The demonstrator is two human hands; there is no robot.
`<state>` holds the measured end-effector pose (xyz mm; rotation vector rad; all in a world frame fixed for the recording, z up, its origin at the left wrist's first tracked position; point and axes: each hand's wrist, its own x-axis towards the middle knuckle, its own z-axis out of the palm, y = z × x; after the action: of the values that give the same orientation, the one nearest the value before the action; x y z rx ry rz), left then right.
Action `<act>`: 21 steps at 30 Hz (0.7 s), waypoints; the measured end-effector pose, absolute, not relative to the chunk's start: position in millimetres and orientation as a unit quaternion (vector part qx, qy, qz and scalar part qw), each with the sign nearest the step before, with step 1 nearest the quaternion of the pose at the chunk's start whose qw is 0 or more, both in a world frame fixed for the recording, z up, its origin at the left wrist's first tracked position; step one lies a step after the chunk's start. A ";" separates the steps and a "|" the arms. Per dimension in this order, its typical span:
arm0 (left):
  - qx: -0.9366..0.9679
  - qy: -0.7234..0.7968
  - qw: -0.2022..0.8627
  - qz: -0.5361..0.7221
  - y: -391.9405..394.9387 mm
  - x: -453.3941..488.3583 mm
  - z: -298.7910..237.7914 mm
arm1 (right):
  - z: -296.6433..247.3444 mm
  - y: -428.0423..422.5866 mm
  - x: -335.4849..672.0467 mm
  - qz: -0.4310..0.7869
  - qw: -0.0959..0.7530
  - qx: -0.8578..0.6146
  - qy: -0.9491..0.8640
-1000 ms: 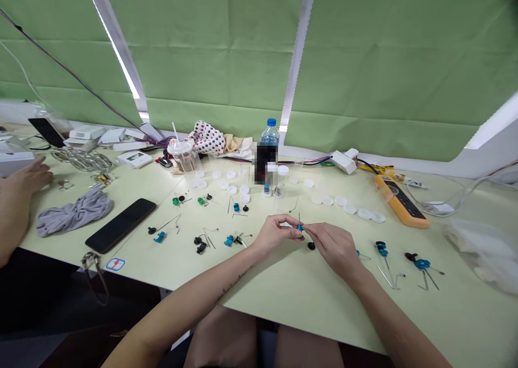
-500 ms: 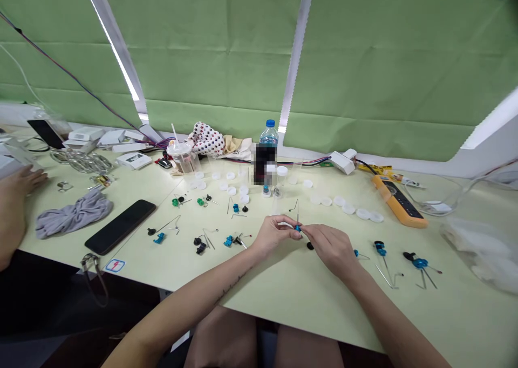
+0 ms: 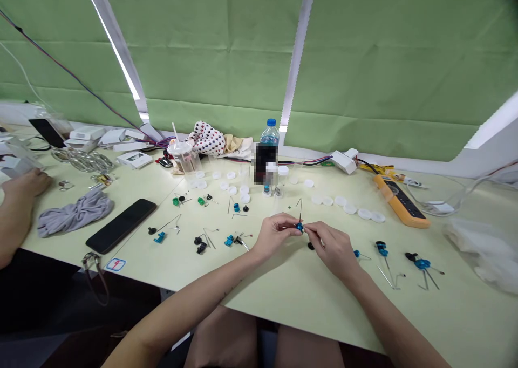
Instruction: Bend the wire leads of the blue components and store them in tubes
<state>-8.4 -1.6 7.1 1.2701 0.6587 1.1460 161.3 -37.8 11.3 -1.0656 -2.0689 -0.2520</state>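
Note:
My left hand (image 3: pixel 277 233) pinches a small blue metal part (image 3: pixel 299 226) between thumb and fingertips. A thin bent wire (image 3: pixel 300 210) rises upright from this part and bends to the left at its top. My right hand (image 3: pixel 331 245) is closed in a pinch just at the right side of the blue part; whatever its fingertips hold is too small to make out. On the table below the fingers lies a black round knob (image 3: pixel 311 245), partly covered by my right hand. More blue parts (image 3: pixel 422 264) with black knobs and bent wires lie to the right.
Sets of small parts (image 3: pixel 161 237) lie to the left, near a black phone (image 3: pixel 121 225) and a grey cloth (image 3: pixel 75 212). White round caps (image 3: pixel 350 209) are scattered behind. A bottle (image 3: pixel 270 131) and an orange multimeter (image 3: pixel 400 201) stand farther back. Another person's hand (image 3: pixel 32 184) is at far left.
My right fingertips have drawn slightly back from the blue part, and the wire's bent end shows more clearly. My left hand keeps its grip. The other person's hand has shifted slightly.

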 end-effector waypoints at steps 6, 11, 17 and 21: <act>0.508 0.292 0.666 0.461 0.6 -7.6 4.0 | 12.6 -36.2 164.1 -0.091 0.378 -0.412 -0.824; 0.500 0.279 0.677 0.463 2.1 -7.2 1.5 | 11.8 -35.5 166.3 -0.096 0.362 -0.410 -0.832; 0.519 0.284 0.647 0.482 1.6 -7.3 2.6 | 10.9 -37.1 162.4 -0.075 0.371 -0.427 -0.821; 0.529 0.283 0.633 0.490 1.6 -7.9 1.7 | 13.2 -38.6 160.4 -0.024 0.392 -0.439 -0.808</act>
<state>-7.9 1.6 1.7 1.2093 0.6478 1.1200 160.4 -38.6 13.2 -1.1152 -2.0511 -0.0597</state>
